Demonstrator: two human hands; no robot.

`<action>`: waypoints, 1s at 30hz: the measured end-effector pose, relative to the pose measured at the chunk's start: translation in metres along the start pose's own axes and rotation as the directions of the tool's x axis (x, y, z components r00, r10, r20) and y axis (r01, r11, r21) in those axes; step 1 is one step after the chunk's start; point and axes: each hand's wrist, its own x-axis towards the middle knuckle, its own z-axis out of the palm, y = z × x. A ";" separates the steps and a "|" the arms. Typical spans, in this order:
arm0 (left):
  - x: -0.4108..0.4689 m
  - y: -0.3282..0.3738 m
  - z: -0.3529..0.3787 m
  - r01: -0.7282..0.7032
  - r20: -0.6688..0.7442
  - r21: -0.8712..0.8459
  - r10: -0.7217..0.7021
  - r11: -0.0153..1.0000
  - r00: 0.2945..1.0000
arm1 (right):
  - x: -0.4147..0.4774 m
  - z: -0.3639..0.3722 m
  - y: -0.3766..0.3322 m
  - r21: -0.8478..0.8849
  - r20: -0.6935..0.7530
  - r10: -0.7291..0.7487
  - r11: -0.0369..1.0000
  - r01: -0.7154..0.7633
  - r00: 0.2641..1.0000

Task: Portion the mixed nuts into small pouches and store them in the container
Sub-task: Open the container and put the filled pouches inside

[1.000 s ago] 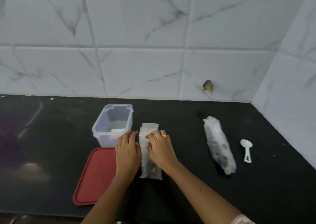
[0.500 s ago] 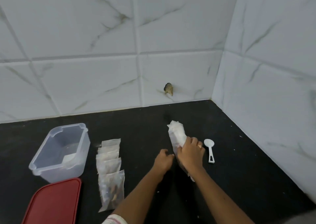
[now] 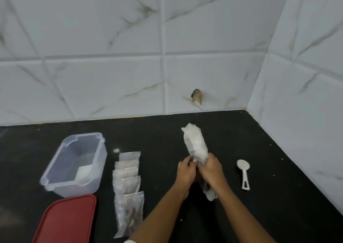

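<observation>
Gripping the bag of nuts (image 3: 195, 146) near the counter's (image 3: 259, 215) back right corner, the left hand (image 3: 185, 173) and right hand (image 3: 211, 172) both curled round its middle, probably to open it. The scoop (image 3: 243, 170) lay just beside it, ready. The pouches (image 3: 128, 183) and open container (image 3: 78, 189) waited toward the left edge, with the lid (image 3: 66, 220) at the front edge.

I see black counter (image 3: 259, 150): clear container (image 3: 83, 134) left, red lid (image 3: 68, 220) before it, overlapping pouches (image 3: 128, 183), nut bag (image 3: 195, 146), white scoop (image 3: 244, 172) right.

Left hand (image 3: 185, 173), right hand (image 3: 211, 171) adjacent, fingers curled.
</observation>
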 end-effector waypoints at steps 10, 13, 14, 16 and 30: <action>-0.012 0.048 -0.164 -0.202 -0.422 0.312 0.326 0.928 0.846 | -0.030 0.097 -0.149 0.431 0.268 -0.110 0.902 -0.018 0.957; -0.032 0.063 -0.220 -0.190 -0.492 0.320 0.334 0.928 0.804 | -0.042 0.137 -0.190 0.469 0.362 -0.161 0.883 -0.030 0.918; -0.039 0.066 -0.236 -0.182 -0.519 0.314 0.329 0.932 0.789 | -0.046 0.150 -0.202 0.472 0.386 -0.173 0.881 -0.033 0.906; -0.052 0.071 -0.267 -0.159 -0.574 0.308 0.317 0.938 0.755 | -0.052 0.177 -0.221 0.479 0.440 -0.200 0.877 -0.041 0.875; -0.043 0.031 -0.350 0.215 -0.465 0.638 0.146 0.740 0.873 | -0.059 0.287 -0.248 0.439 0.549 0.066 0.825 -0.355 0.833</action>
